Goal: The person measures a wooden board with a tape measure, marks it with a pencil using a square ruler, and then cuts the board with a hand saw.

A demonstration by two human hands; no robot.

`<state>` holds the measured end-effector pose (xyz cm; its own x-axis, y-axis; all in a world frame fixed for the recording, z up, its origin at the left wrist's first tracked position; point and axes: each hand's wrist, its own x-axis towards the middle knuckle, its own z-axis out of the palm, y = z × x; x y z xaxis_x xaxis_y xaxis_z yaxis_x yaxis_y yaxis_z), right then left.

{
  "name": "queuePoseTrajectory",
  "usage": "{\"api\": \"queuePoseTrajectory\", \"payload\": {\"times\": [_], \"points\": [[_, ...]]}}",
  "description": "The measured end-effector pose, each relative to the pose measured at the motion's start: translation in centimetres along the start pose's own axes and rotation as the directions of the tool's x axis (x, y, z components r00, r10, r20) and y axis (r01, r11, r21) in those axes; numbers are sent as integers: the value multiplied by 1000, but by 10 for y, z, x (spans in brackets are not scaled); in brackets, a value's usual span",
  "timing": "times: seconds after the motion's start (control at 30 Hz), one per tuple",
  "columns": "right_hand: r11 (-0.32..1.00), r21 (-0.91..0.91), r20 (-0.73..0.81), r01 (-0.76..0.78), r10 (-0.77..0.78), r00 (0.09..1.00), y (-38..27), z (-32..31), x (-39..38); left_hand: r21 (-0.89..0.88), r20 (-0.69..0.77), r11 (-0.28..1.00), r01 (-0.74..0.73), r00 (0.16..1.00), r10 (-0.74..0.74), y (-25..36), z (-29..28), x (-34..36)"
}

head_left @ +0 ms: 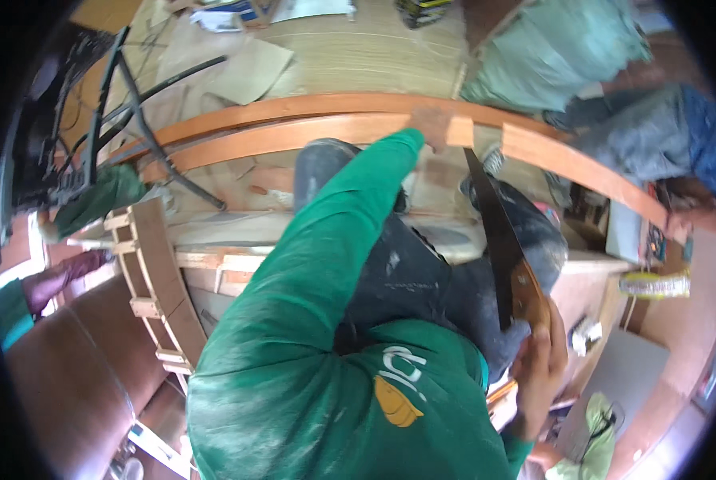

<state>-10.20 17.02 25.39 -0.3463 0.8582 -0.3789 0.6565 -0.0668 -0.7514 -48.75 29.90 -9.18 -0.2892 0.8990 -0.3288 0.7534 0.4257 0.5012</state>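
Note:
My right hand [544, 344] is wrapped round the wooden handle of a handsaw [498, 232]. Its long dark blade points away from me, the tip close to the end of an orange-brown wooden board [294, 134]. My left hand [432, 126], slightly blurred, grips that board near its cut end. A gap separates this end from another length of board [582, 166], which slants down to the right. At its far end is another person's hand [682, 224]. A second long board [326, 104] runs behind, close alongside the first.
Black metal legs [134, 104] stand at the left, by a slatted wooden frame [146, 296]. A pale green sack [558, 56] lies at the back right beside a person in blue jeans [654, 136]. Brown panels [70, 360] fill the lower left. A light sheet [254, 68] lies on the floor.

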Motion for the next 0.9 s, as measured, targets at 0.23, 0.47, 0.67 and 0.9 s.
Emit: {"api": "queuePoseTrajectory", "payload": {"times": [0.23, 0.47, 0.67, 0.9], "points": [[990, 38, 56, -135, 132, 990, 27, -76, 16, -77, -246, 997, 18, 969, -37, -66, 128, 45], [967, 81, 19, -241, 241, 970, -5, -125, 33, -722, -180, 685, 98, 929, -323, -101, 78, 112], [957, 251, -143, -146, 186, 972, 11, -195, -21, -369, -246, 798, -476, 878, 410, 108, -58, 96], [882, 460, -399, 104, 101, 911, 103, -271, -146, 7, -200, 790, -613, 773, 602, 258, -61, 129]]}}
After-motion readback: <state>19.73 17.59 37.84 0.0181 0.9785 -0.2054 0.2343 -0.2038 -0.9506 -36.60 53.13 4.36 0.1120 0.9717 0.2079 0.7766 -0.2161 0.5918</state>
